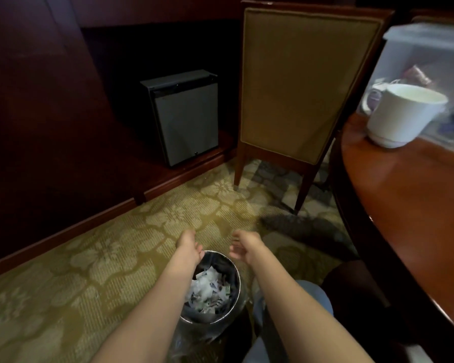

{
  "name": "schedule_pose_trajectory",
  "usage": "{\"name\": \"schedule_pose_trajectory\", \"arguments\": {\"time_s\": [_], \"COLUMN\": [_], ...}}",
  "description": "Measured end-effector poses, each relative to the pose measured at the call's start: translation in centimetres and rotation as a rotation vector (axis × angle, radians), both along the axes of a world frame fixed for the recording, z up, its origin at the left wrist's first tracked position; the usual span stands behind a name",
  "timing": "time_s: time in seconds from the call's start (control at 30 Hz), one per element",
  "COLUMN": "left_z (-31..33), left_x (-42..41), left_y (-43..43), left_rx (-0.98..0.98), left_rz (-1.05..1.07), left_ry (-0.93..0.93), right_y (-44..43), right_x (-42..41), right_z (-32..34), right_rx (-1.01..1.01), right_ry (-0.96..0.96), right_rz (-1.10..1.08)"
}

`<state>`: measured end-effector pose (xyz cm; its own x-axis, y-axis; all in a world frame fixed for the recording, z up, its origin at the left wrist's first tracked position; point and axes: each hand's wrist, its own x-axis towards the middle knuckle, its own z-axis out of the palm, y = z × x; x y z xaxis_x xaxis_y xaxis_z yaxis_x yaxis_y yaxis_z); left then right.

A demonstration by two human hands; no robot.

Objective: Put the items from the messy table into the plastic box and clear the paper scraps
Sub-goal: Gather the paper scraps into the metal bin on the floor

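Two hands, ours: left hand (188,244) and right hand (247,247) hang loose-fingered, holding nothing, over the bin (230,264); paper scraps (207,289) lie inside; plastic box (419,48) stands on the table (404,205) behind a white cup (399,116)

White cup (401,115), floral olive carpet (110,258)

Both arms extended forward, downward; left hand (188,244) and right hand (244,246) empty, fingers relaxed, apart.

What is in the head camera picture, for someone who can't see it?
Open and empty, the left hand and right hand reach over a bin of paper scraps. A cup stands by a plastic box on the table.
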<state>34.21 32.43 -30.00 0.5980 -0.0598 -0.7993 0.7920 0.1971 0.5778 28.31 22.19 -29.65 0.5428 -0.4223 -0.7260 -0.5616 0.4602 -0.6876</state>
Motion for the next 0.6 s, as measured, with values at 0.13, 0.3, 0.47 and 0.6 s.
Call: {"name": "schedule_pose_trajectory", "arguments": {"time_s": [0.13,0.3,0.47,0.6], "left_z": [4.1,9.8,15.3,19.3], "left_x": [-0.4,-0.7,-2.3,-4.3], "left_y": [-1.8,-4.9,-8.3,-10.9], "left_rx": [-0.054,-0.137,-0.228,-0.304], "left_rz": [-0.053,-0.143,-0.222,-0.272], "left_ry": [-0.11,-0.25,-0.385,-0.449], "right_y": [-1.1,-3.1,-5.5,-7.7], "right_x": [-0.6,-1.6,-3.3,-5.8], "right_z": [3.7,8.9,13.8,18.1], "right_rx": [-0.065,-0.15,-0.133,-0.129], "right_ry": [-0.058,-0.145,-0.255,-0.383], "right_rz": [0.045,0.02,-0.05,-0.103]}}
